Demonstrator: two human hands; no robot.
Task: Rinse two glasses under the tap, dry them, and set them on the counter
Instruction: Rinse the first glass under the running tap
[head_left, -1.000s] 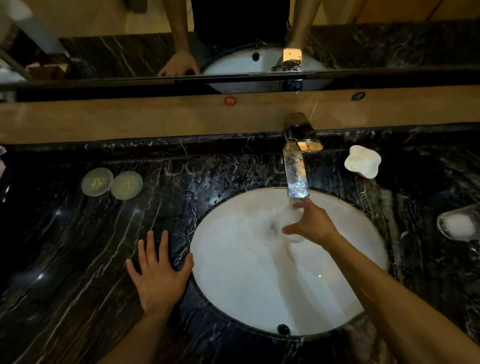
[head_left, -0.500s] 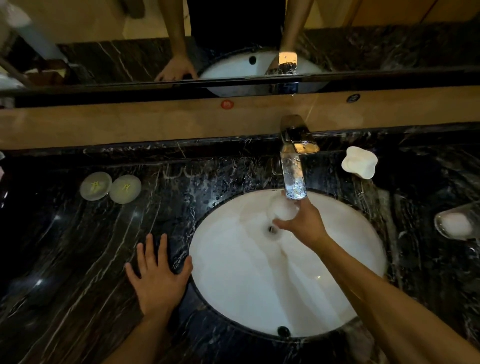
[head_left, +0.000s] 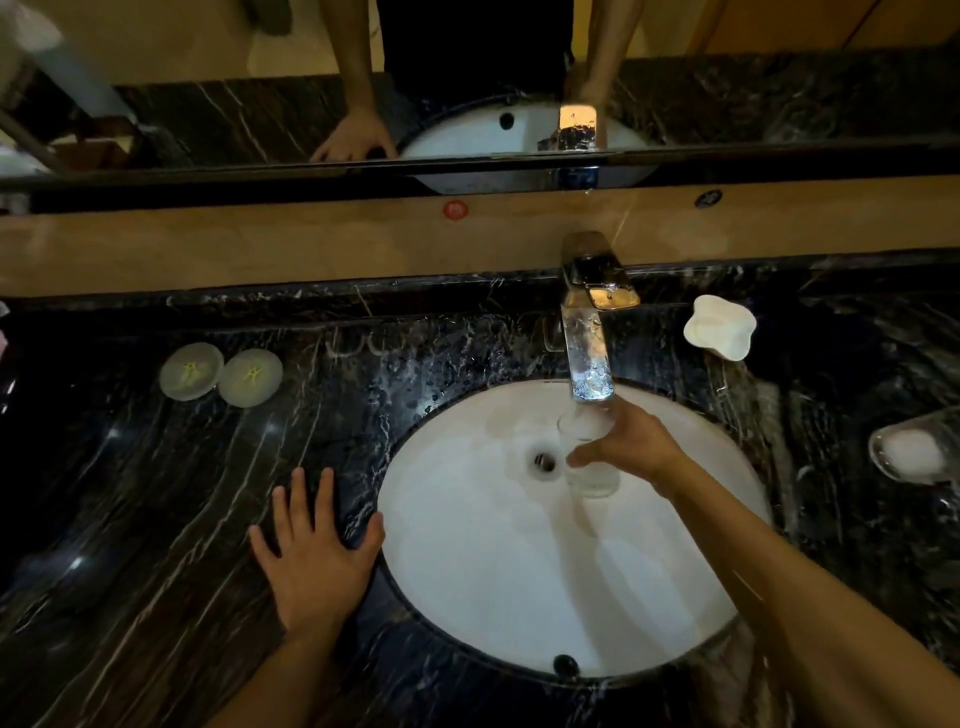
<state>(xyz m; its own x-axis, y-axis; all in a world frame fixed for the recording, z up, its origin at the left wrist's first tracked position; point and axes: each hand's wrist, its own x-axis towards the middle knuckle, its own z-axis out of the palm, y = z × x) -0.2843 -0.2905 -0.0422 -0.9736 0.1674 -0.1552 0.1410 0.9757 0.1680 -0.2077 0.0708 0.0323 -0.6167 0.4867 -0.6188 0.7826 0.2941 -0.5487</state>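
Right hand over the white oval sink basin, grip wrapped around a clear drinking glass, thumb on the drain side, fingers round the far side. Glass tilted, rim up close under the chrome tap spout, base lower and nearer the camera, just right of the sink drain. Cannot tell whether water runs from the spout. Glass held clear of the basin floor, above it.

Left hand flat on the black marble bench, just left of the sink rim, grip spread wide and holding nothing, thumb tip at the basin edge.

Two round pale coasters side by side and touching, lying on the bench well to the left of the sink and behind it. White wavy-edged soap dish on the bench just right of the tap, behind the sink. Clear dish with something white inside on the bench well right of the sink, at the frame edge; too blurred to tell more.

Overflow hole dark on the near wall of the sink. Mirror behind the tap, above a tan ledge, with both forearms and the basin reflected.
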